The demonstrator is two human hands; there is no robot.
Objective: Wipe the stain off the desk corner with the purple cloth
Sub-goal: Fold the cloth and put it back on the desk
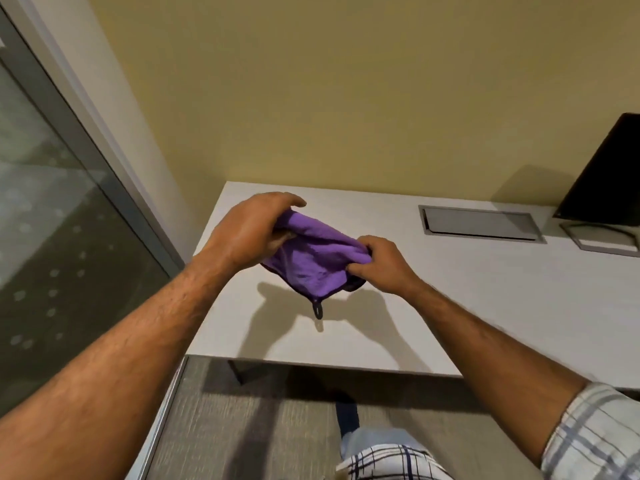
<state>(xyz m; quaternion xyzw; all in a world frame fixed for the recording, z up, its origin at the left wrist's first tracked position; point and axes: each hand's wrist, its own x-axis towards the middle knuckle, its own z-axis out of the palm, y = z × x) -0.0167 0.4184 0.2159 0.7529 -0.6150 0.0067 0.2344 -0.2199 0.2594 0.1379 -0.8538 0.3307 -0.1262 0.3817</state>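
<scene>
Both my hands hold the purple cloth in the air just above the left corner of the pale desk. My left hand grips its upper left edge with the fingers curled over it. My right hand pinches its right edge. The cloth is bunched and sags between them, and a small dark hanging loop dangles from its lowest corner. The cloth's shadow falls on the desk beneath. I cannot make out a stain on the desk surface from here.
A dark monitor on a grey stand sits at the desk's right. A grey cable hatch is set into the desk top near the yellow wall. A glass partition runs along the left. Carpet and my leg show below.
</scene>
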